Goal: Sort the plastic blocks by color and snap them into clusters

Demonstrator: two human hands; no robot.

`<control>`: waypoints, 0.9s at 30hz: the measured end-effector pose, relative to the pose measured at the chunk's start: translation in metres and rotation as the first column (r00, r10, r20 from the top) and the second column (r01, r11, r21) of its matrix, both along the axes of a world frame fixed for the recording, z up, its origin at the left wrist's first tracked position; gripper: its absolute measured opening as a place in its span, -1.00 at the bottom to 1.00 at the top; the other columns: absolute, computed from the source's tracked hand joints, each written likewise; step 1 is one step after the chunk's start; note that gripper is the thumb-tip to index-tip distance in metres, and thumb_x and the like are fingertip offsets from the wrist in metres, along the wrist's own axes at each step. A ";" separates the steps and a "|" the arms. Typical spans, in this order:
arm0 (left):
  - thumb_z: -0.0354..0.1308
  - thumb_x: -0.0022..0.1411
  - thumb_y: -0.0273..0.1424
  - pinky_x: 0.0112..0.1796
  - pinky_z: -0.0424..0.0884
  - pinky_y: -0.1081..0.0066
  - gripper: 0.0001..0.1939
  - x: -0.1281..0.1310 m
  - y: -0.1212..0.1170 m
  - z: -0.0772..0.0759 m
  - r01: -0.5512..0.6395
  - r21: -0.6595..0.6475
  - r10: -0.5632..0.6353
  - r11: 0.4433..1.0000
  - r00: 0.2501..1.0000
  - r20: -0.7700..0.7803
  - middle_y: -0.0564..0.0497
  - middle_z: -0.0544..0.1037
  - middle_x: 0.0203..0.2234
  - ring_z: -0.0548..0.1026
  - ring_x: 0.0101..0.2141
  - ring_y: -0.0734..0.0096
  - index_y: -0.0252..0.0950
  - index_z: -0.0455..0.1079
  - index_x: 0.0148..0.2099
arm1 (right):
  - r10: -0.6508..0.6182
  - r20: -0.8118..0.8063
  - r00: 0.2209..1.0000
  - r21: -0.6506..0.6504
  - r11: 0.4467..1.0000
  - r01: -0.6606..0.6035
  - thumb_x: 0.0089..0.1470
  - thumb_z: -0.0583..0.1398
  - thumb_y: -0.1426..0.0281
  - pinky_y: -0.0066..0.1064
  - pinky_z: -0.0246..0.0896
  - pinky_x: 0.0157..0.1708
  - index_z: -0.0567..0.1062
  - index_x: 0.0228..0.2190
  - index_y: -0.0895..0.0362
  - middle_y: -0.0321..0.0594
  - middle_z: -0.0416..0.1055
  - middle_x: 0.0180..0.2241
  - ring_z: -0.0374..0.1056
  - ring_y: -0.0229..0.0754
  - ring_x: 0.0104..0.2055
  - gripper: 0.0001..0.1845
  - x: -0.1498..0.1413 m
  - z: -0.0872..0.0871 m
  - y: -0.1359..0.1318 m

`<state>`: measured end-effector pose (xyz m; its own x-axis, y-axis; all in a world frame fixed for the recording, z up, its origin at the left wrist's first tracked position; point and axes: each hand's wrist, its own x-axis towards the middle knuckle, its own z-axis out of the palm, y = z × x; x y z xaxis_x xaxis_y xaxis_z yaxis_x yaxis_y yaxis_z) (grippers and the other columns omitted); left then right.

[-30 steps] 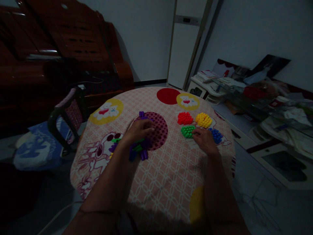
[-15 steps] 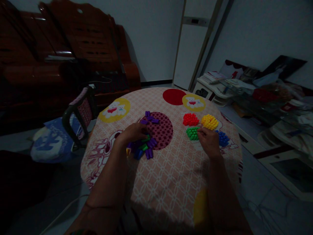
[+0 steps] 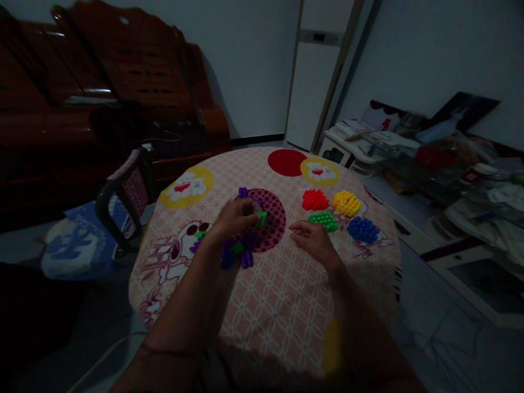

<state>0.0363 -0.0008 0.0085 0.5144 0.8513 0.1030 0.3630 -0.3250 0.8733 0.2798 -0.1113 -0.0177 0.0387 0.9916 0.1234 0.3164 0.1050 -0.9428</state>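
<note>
Presently, left hand (image 3: 240,216) grips a green plastic piece (image 3: 261,219) at frame centre, over the desk (image 3: 270,295); right hand (image 3: 313,240), loosely curled and apparently unladen, lies near the green cluster (image 3: 323,221), right of centre.

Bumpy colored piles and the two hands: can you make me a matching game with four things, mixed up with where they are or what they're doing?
1. left hand
2. red pile
3. right hand
4. blue pile

A. fingertips between the checked circle and the green pile
B. farthest right of the bumpy piles
C. holding a green block
D. just left of the yellow pile

Pairs: 1-C, 2-D, 3-A, 4-B
</note>
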 end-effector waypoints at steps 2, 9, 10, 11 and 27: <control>0.27 0.09 -0.18 -0.37 0.41 0.43 -0.69 0.015 -0.009 -0.001 0.113 -0.119 -0.097 0.986 0.986 0.137 0.01 0.55 -0.41 0.49 -0.41 0.39 -0.32 0.42 -0.23 | 0.041 -0.127 0.991 -0.069 0.996 -0.050 -0.08 0.31 0.25 -0.46 0.28 -0.50 0.57 -0.21 0.11 -0.36 0.46 -0.51 0.37 -0.28 -0.52 -0.66 -0.010 0.000 0.000; 0.35 -0.03 -0.28 -0.44 0.28 0.53 -0.70 0.049 -0.026 -0.010 0.219 -0.204 -0.161 0.954 0.951 0.265 0.11 0.42 -0.47 0.38 -0.46 0.53 -0.31 0.34 -0.32 | 0.013 -0.341 0.940 -0.148 0.987 -0.068 -0.13 0.35 0.13 -0.43 0.39 -0.53 0.55 -0.31 0.13 -0.27 0.55 -0.51 0.47 -0.21 -0.53 -0.62 -0.015 0.002 0.002; 0.35 -0.04 -0.28 -0.45 0.26 0.53 -0.70 0.051 -0.026 -0.010 0.213 -0.210 -0.155 0.954 0.953 0.261 0.12 0.40 -0.48 0.36 -0.47 0.54 -0.31 0.34 -0.32 | 0.003 -0.351 0.936 -0.144 0.988 -0.057 -0.15 0.36 0.13 -0.42 0.40 -0.52 0.55 -0.33 0.13 -0.27 0.55 -0.53 0.47 -0.21 -0.54 -0.62 -0.014 0.002 0.002; 0.34 -0.05 -0.28 -0.45 0.25 0.53 -0.69 0.052 -0.027 -0.011 0.209 -0.219 -0.150 0.953 0.954 0.260 0.13 0.39 -0.49 0.35 -0.48 0.55 -0.31 0.33 -0.33 | -0.014 -0.357 0.934 -0.139 0.990 -0.039 -0.16 0.37 0.13 -0.42 0.40 -0.53 0.55 -0.35 0.13 -0.27 0.54 -0.55 0.47 -0.21 -0.55 -0.62 -0.013 0.002 0.003; 0.28 0.11 -0.21 -0.35 0.40 0.42 -0.70 0.027 -0.010 -0.012 0.202 -0.113 -0.182 0.973 0.969 0.169 -0.01 0.58 -0.37 0.51 -0.36 0.35 -0.33 0.51 -0.19 | -0.278 0.492 0.825 0.084 0.958 0.273 -0.13 0.23 0.36 -0.42 0.18 -0.46 0.63 -0.40 0.13 -0.27 0.49 -0.55 0.37 -0.20 -0.50 -0.79 0.112 0.020 -0.032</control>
<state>0.0636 -0.0104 -0.0037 0.6556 0.7495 0.0915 0.1599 -0.2562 0.9533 0.3914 -0.1432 0.0026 0.2415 0.9475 0.2096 0.7562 -0.0485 -0.6525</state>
